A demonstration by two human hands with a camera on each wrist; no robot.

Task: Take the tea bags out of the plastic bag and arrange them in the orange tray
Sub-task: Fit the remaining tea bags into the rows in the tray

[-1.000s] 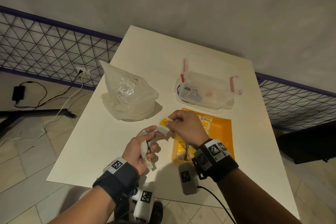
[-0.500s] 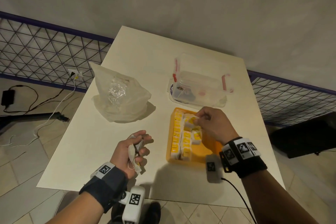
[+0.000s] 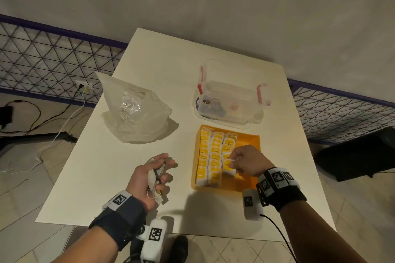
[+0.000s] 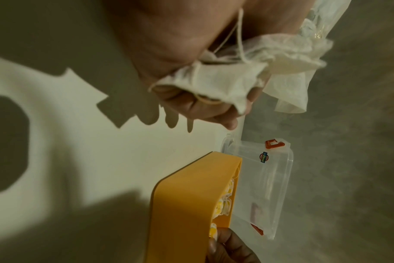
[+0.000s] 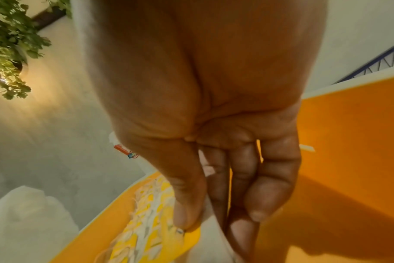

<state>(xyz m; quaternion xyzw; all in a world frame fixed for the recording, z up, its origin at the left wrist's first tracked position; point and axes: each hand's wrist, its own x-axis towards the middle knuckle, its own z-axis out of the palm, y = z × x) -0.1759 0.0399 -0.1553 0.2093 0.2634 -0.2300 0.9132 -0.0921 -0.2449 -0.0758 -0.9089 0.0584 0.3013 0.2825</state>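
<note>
An orange tray point(image 3: 248, 141) lies on the white table, holding three rows of yellow-labelled tea bags point(image 3: 214, 156). My right hand point(image 3: 245, 162) is over the tray's third row and pinches one tea bag point(image 3: 228, 165) between thumb and fingers, low in the tray. My left hand point(image 3: 156, 175) hovers left of the tray, fingers curled round a small bunch of white tea bags point(image 4: 216, 80) with strings. The crumpled plastic bag point(image 3: 134, 113) sits at the table's left, apart from both hands.
A clear plastic box point(image 3: 230, 100) with red clips stands just behind the tray. The table's near edge point(image 3: 192, 230) is close to my wrists. A wire fence point(image 3: 42, 60) and floor cables lie to the left, and a black object point(image 3: 359, 156) on the floor to the right.
My right hand took a tea bag from my left hand, carried it right over the tray, then drew it nearer along the third row and lowered it. My left hand stayed with its bunch.
</note>
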